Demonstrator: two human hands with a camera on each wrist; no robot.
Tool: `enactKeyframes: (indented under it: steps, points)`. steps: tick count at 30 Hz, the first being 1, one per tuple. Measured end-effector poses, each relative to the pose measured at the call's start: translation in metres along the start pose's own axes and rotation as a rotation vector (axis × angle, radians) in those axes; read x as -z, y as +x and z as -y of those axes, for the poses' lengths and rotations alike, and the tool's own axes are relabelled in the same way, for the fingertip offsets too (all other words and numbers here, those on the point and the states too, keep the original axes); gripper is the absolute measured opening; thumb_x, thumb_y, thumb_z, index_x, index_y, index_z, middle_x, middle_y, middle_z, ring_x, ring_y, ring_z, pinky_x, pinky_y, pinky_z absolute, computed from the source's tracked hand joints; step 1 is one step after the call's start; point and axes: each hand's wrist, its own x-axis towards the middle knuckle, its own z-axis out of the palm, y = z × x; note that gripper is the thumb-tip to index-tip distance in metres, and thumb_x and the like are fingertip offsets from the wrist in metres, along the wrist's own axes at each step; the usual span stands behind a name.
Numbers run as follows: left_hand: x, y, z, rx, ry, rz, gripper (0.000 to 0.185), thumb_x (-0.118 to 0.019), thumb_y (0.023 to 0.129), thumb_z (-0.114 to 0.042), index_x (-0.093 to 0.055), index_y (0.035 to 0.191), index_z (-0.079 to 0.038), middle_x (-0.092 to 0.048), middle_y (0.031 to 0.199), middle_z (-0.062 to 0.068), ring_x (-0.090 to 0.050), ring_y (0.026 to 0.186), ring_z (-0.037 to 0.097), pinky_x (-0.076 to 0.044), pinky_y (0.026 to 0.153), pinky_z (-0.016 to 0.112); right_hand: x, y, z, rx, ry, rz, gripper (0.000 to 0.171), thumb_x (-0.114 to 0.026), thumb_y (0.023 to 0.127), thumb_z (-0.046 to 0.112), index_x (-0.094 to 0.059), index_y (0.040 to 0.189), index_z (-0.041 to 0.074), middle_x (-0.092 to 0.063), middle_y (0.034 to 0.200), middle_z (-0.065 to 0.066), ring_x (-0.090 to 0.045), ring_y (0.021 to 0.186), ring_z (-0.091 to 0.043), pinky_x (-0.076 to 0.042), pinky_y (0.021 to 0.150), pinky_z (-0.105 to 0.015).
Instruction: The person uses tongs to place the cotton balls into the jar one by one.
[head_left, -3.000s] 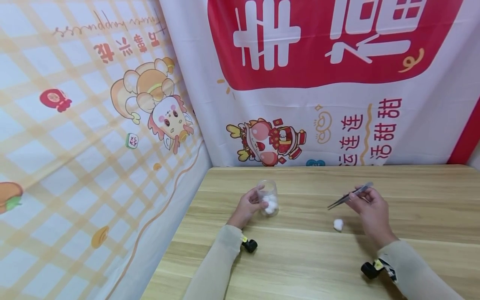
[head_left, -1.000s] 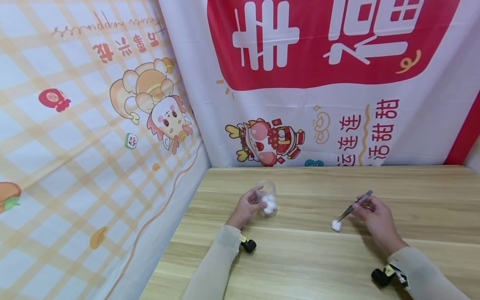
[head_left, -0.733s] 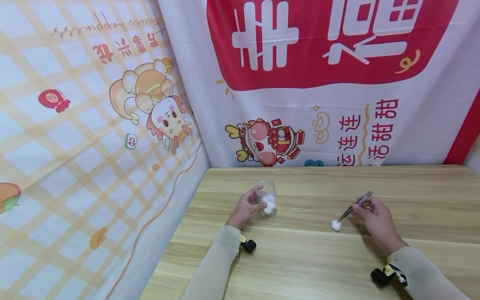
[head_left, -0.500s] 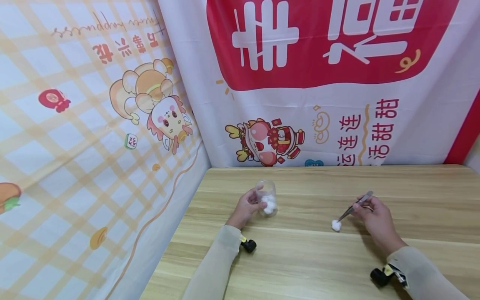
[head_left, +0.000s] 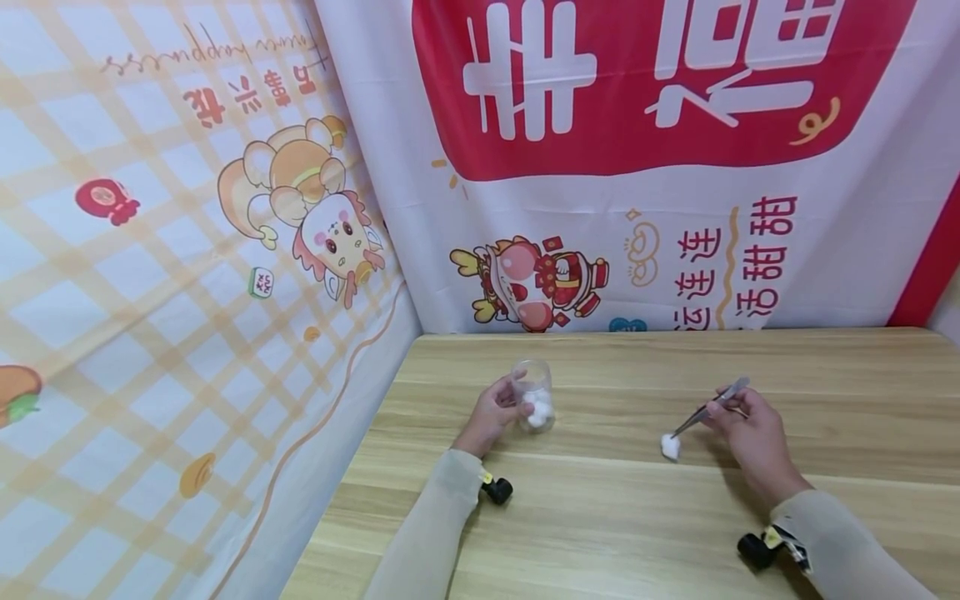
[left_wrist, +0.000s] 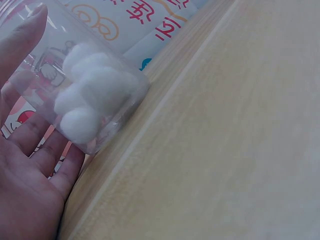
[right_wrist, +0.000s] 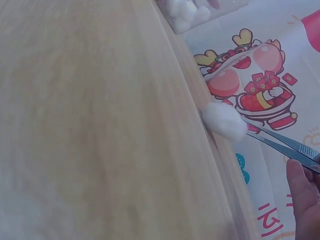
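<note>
Tweezers [head_left: 708, 407], pinched by right hand [head_left: 753, 433], now grip cotton ball [head_left: 670, 446]; left hand [head_left: 491, 414] still holds cup [head_left: 534, 396].

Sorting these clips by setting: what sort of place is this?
Probably a makeshift tabletop booth, not a real workroom: a light wooden table boxed in by printed cartoon cloth backdrops, bearing only a clear plastic cup of white cotton balls and one loose white cotton ball at the metal tweezers.

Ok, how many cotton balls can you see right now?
About 5: one cotton ball at the tweezers tips in the right hand, roughly four in the clear cup the left hand holds; some may be hidden.
</note>
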Motion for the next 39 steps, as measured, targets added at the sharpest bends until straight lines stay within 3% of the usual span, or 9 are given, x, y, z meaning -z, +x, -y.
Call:
enactKeyframes:
  steps: [7,17,23,29,36,39]
  points:
    - [0.0,0.0,0.0,-0.006,-0.005,0.005,0.066,-0.075,0.086,-0.009,-0.047,0.145,-0.014,-0.053,0.139,0.01,-0.053,0.121,0.025,-0.043,0.101,0.034,-0.001,0.002,0.004,-0.006,0.038,-0.002,0.018,-0.058,0.097,0.006,-0.05,0.112,0.005,-0.053,0.109,-0.013,-0.063,0.094,-0.009,-0.053,0.081,-0.025]
    - [-0.001,-0.001,-0.002,-0.002,-0.009,0.003,0.065,-0.074,0.086,-0.007,-0.047,0.145,-0.016,-0.053,0.139,0.012,-0.053,0.121,0.025,-0.043,0.101,0.034,-0.003,0.005,0.007,0.031,0.11,-0.023,0.016,-0.059,0.095,-0.003,-0.05,0.108,0.0,-0.055,0.099,-0.008,-0.064,0.087,-0.009,-0.054,0.08,-0.026]
    - [-0.001,0.0,-0.001,-0.002,0.005,0.01,0.065,-0.074,0.087,-0.008,-0.046,0.145,-0.015,-0.05,0.142,0.011,-0.052,0.123,0.025,-0.042,0.102,0.034,0.0,0.005,0.003,-0.012,-0.024,-0.008,0.02,-0.064,0.095,0.007,-0.053,0.11,0.003,-0.058,0.103,-0.01,-0.064,0.089,-0.008,-0.053,0.08,-0.024]
    - [0.0,0.0,0.0,-0.005,0.005,0.003,0.064,-0.073,0.087,-0.008,-0.047,0.145,-0.014,-0.051,0.141,0.011,-0.052,0.122,0.025,-0.042,0.102,0.035,-0.003,0.006,-0.002,0.034,-0.118,0.048,0.021,-0.063,0.095,0.007,-0.054,0.112,0.001,-0.059,0.101,-0.007,-0.064,0.089,-0.009,-0.054,0.08,-0.024]
    - [0.005,0.015,0.025,0.008,-0.006,-0.003,0.068,-0.075,0.086,-0.01,-0.045,0.146,-0.018,-0.049,0.143,0.009,-0.051,0.124,0.024,-0.041,0.103,0.035,-0.011,0.003,-0.001,0.041,-0.226,0.065,0.025,-0.058,0.097,0.004,-0.049,0.118,-0.007,-0.058,0.099,-0.01,-0.065,0.085,-0.009,-0.055,0.078,-0.025]
    - [0.004,0.014,0.028,0.005,-0.005,-0.016,0.068,-0.076,0.085,-0.013,-0.046,0.146,-0.021,-0.049,0.143,0.008,-0.05,0.124,0.024,-0.041,0.103,0.035,-0.012,0.002,0.0,0.041,-0.257,0.047,0.025,-0.056,0.098,0.003,-0.047,0.118,-0.009,-0.057,0.099,-0.014,-0.065,0.084,-0.008,-0.055,0.077,-0.025]
